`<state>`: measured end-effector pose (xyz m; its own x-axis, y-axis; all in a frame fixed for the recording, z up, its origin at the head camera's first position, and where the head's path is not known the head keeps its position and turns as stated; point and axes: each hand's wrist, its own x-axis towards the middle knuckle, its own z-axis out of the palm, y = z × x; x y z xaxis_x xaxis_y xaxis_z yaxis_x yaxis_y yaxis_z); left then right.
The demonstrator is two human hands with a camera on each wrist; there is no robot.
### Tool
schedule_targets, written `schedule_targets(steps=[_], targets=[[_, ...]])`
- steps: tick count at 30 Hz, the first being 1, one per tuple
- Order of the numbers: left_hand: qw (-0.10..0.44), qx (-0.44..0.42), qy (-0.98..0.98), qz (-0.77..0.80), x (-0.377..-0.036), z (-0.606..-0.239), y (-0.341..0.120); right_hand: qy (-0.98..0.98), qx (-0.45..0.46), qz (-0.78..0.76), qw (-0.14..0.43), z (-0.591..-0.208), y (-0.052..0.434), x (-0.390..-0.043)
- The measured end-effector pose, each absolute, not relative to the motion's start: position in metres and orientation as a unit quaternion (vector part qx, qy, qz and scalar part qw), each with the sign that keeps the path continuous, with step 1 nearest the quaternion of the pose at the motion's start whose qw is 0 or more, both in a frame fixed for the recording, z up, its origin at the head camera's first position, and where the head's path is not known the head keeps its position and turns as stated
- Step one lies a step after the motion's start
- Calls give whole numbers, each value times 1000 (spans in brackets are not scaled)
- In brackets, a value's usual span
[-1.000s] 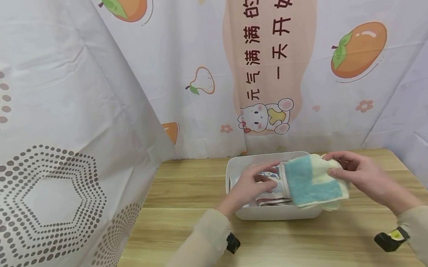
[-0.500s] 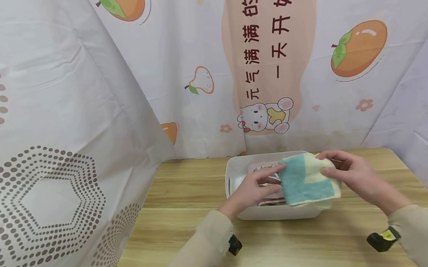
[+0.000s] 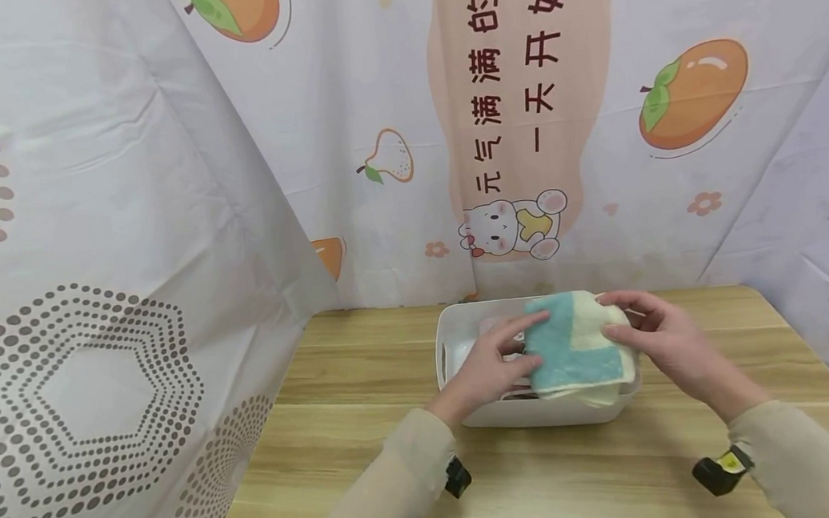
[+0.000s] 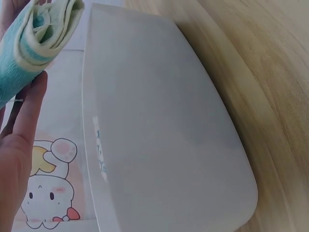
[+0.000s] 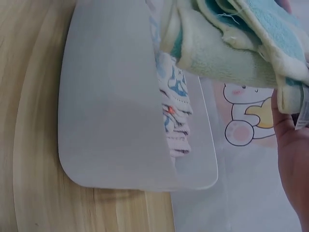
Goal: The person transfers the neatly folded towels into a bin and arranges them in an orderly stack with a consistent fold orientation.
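Note:
A folded teal and cream towel (image 3: 575, 344) hovers over a white plastic bin (image 3: 457, 352) on the wooden table. My right hand (image 3: 647, 335) grips the towel's right edge, thumb on top. My left hand (image 3: 497, 361) touches its left edge with straight fingers. In the left wrist view the towel (image 4: 34, 43) lies against my left fingers (image 4: 26, 116), beside the bin's wall (image 4: 159, 145). In the right wrist view the towel (image 5: 236, 43) hangs above folded patterned cloths (image 5: 174, 106) inside the bin (image 5: 111, 111).
The wooden table (image 3: 368, 423) extends left and front of the bin. Printed curtains (image 3: 95, 233) close in the left side, back and right side.
Both hands have carried the towel leftward and slightly away from me, from the bin's right edge to above its middle. It now covers most of the patterned cloths.

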<state>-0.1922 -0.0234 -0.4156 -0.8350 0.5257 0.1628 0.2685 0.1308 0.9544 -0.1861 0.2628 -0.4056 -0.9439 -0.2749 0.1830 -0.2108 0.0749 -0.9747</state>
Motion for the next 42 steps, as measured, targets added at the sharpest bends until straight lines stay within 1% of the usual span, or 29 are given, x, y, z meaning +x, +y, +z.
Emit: schedule_targets(steps=[3, 7, 12, 17, 22, 27, 35, 42], targets=[[86, 253, 749, 606, -193, -416, -23, 755, -167, -634, 10, -405, 260, -185], [42, 255, 766, 589, -194, -415, -25, 789, -169, -591, -3, -404, 256, -181], [16, 260, 770, 582, -194, -412, -27, 804, -178, -567, 6, -405, 254, -179], [14, 259, 760, 596, -194, -409, -28, 798, -186, -572, 30, -406, 252, -178], [25, 257, 736, 625, -195, -408, -30, 783, -197, -587, 60, -411, 252, -179], [21, 245, 744, 622, -197, -409, -34, 768, -221, -597, 72, -419, 253, -181], [25, 231, 763, 604, -205, -414, -38, 797, -206, -566, 45, -421, 244, -179], [41, 213, 787, 577, -210, -418, -40, 858, -176, -483, 13, -416, 234, -179]])
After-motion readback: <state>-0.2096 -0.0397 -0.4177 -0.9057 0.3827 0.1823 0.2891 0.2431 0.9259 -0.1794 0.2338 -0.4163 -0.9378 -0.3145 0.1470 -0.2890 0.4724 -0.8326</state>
